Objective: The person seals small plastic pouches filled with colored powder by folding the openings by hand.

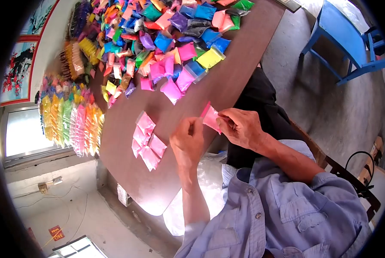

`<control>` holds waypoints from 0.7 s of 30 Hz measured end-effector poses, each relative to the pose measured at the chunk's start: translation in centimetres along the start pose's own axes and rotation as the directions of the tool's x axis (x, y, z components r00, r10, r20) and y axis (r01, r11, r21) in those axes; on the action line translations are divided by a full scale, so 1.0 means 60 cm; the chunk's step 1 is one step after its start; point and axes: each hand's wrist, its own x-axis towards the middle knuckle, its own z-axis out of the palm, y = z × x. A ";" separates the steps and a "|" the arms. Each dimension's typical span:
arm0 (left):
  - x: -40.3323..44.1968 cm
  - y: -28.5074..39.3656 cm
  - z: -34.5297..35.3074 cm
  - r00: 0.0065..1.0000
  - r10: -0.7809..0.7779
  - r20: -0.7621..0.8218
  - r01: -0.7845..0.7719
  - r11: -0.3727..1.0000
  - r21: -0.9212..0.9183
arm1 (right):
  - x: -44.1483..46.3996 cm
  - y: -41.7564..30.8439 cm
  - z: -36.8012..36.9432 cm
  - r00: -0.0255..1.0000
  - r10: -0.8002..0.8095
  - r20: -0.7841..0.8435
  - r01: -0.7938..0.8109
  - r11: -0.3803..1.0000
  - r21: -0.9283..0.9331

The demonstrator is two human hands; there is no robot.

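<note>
A small clear bag with pink contents [211,119] is held up between my two hands, above the table's near edge. My right hand [242,127] pinches its right side between thumb and fingers. My left hand [186,139] is closed, its thumb and forefinger pinched at the bag's left edge; the exact contact is partly hidden. To the left of my left hand, a small group of similar pink bags [148,142] lies on the brown table [119,124], some overlapping.
A large heap of colourful small bags [162,41] covers the table's far part. Long bundles of coloured packets [72,120] hang beyond the left edge. A blue stool [340,32] stands on the floor at right. Clear plastic [201,185] lies beside my lap.
</note>
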 end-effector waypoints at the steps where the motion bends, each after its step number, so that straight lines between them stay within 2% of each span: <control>1: -0.013 0.005 0.000 1.000 -0.001 0.006 0.001 1.000 0.002 | -0.001 0.000 0.001 1.000 -0.013 -0.012 0.013 1.000 -0.008; 4: -0.032 0.002 0.007 0.999 -0.006 0.048 0.009 0.997 -0.070 | -0.003 0.000 0.001 1.000 0.012 -0.015 -0.012 1.000 0.020; 6: -0.031 -0.034 0.010 0.999 -0.017 -0.041 0.020 0.995 0.094 | -0.003 0.000 0.002 1.000 0.028 -0.006 -0.028 0.999 0.022; 7: -0.030 -0.035 0.003 0.999 -0.021 -0.046 0.025 0.995 0.094 | -0.002 0.000 0.003 0.999 0.041 -0.001 -0.041 0.999 0.025; 9: -0.022 -0.032 -0.007 0.988 -0.144 -0.056 0.145 0.989 0.021 | 0.000 0.000 0.003 0.999 0.036 0.002 -0.036 0.999 0.029; 12: -0.041 -0.013 -0.007 0.994 -0.074 -0.075 0.072 0.997 -0.024 | 0.000 -0.002 0.003 0.999 0.029 -0.015 -0.029 0.999 0.029; 16: -0.062 -0.012 0.008 0.996 -0.085 -0.007 0.083 0.991 -0.102 | -0.001 -0.003 0.004 0.999 0.016 -0.034 -0.016 1.000 0.015; 18: -0.054 -0.035 0.007 0.998 -0.046 -0.051 0.050 0.996 0.074 | -0.001 -0.002 0.002 1.000 0.028 -0.013 -0.028 1.000 0.012; 21: -0.045 -0.053 -0.012 0.990 -0.083 -0.114 0.088 0.995 0.043 | -0.003 0.000 0.005 0.999 0.037 0.000 -0.037 0.999 0.021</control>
